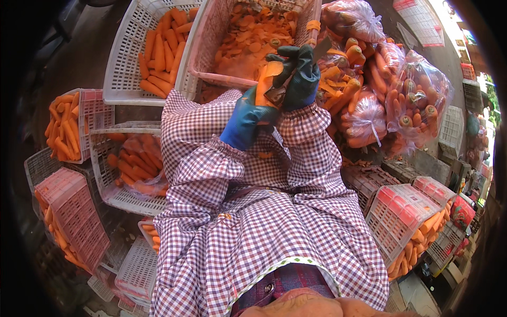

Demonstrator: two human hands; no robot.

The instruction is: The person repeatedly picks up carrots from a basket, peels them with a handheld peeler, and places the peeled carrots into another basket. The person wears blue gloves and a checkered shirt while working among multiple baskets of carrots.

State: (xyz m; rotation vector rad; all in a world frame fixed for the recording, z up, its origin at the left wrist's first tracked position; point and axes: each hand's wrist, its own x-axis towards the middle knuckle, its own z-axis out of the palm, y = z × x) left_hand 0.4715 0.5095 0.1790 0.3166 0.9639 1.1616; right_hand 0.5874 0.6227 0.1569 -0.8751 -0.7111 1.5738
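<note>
My left hand (250, 115), in a blue and dark green coated glove, is closed around a carrot (262, 88) held upright above my lap. My right hand (298, 77), gloved alike, is beside it with a metal peeler (276, 95) against the carrot; a strip of peel hangs at the carrot's top. A flat blade or handle (321, 49) also shows behind the right fingers; how it is held is unclear. Beyond both hands stands a pinkish plastic crate (222, 79) with carrot peelings (253, 43) in it.
Left of the peelings, a white crate (115, 75) holds peeled carrots (164, 55). Bagged carrots (420, 91) and loose ones are heaped at the right. More crates with carrots stand at the left (75, 214) and lower right (396, 222). A lower white crate (130, 202) holds a bag of carrots.
</note>
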